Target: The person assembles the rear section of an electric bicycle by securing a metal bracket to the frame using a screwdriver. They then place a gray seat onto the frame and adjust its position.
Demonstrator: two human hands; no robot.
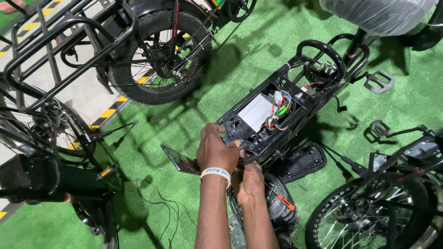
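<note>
Both hands clasp the near end of the open black frame (272,110) (long axis running far-right): left hand (216,150) on top, right hand (250,182) closed beneath.

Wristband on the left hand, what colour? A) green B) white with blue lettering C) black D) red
B: the left hand, gripping the end of the open black bike frame, wears a white wristband with blue lettering; the right hand beside it has a bare wrist.
</note>
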